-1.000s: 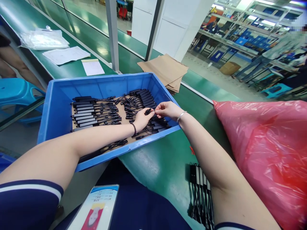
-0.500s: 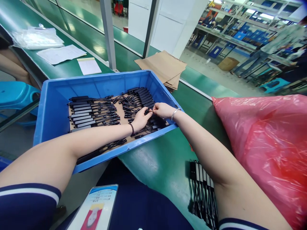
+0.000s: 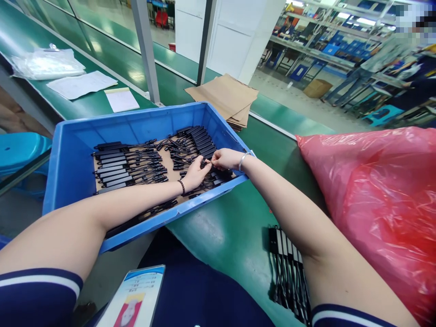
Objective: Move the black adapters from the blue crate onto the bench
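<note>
Over the right part of a blue plastic crate (image 3: 131, 121), my two hands meet fingertip to fingertip. My left hand (image 3: 195, 175) is closed in a pinch, with a bit of black cable showing at its fingers. My right hand (image 3: 225, 159) pinches right beside it; what lies between its fingertips is too small to make out. Beneath and around them, black cabled modules (image 3: 200, 140) lie in a row along the crate's right side. Another row of cabled modules (image 3: 114, 168), some with grey faces, lies on the left. Brown cardboard (image 3: 167, 164) shows between the rows.
More cabled modules (image 3: 288, 268) lie on the green bench (image 3: 218, 245) beside my right arm. A large pink plastic bag (image 3: 378, 195) stands at the right. Brown cardboard sheets (image 3: 226, 95) are stacked behind the crate. A metal post (image 3: 146, 54) rises behind it; papers (image 3: 81, 85) lie left.
The view has shifted slightly, so the crate and bench sit a little further left. My hands stay together at the same spot over the crate, still pinching.
</note>
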Tool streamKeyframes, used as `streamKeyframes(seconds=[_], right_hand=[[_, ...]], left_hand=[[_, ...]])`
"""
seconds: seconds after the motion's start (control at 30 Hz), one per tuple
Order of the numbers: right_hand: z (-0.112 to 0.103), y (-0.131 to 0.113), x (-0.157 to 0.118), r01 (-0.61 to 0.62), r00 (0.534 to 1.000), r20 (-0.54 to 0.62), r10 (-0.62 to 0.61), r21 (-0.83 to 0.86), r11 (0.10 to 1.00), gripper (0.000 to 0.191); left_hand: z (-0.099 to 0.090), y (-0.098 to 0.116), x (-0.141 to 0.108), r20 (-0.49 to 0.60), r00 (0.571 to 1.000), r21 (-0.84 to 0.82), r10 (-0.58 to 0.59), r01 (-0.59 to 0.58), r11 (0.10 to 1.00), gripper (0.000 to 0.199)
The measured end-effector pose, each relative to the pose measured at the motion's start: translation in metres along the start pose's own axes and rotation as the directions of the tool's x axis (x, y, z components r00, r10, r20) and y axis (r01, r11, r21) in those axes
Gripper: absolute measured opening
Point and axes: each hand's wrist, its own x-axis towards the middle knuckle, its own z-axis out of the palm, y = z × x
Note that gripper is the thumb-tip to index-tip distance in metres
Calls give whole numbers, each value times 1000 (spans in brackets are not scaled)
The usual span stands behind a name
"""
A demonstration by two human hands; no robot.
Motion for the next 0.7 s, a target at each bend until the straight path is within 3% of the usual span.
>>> streamKeyframes(seconds=[0.23,0.37,0.53,0.7], right_hand=[[3,-3,-3,-2,1000,14,2,44,999,16],[-1,-5,-5,-32,998,-46,36,94,995,19],[-6,-7,-11,-25,987,-150,52,176,984,19],[-7,-7,-12,15,985,-171,30,255,967,18]], left_hand=[[-2,4,-4,-21,999,99,34,-32,995,18],[-1,9,-3,-28,997,84,74,-71,994,22],[1,8,-2,-50,998,42,-31,33,999,22],[1,3,-1,-34,998,-45,-59,57,997,15]])
